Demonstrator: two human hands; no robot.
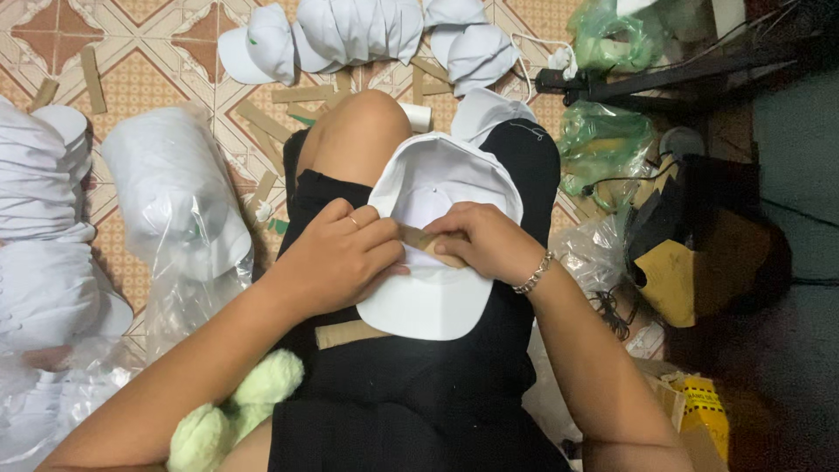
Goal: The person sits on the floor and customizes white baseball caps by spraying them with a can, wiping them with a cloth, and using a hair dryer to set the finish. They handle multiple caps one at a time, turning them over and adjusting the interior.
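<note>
A white fabric cap [434, 253] lies upside down on the person's lap, brim toward the near side, resting on black clothing [411, 376]. The left hand [341, 253] and the right hand [485, 240] meet over the cap's opening, close together, fingers curled and pinching a tan cardboard strip [428, 245] that lies across the inside of the cap. The right wrist wears a silver chain bracelet [535, 274]. A second tan cardboard strip [350, 333] pokes out from under the brim on the near left. On the left, a clear plastic bag of white caps [179, 205] sits on the patterned tile floor [149, 79], with stacked white caps [39, 227] at the left edge. More white caps [350, 35] lie at the far side among scattered cardboard strips [262, 118]. A pale green plush toy [232, 411] lies near the left forearm.
</note>
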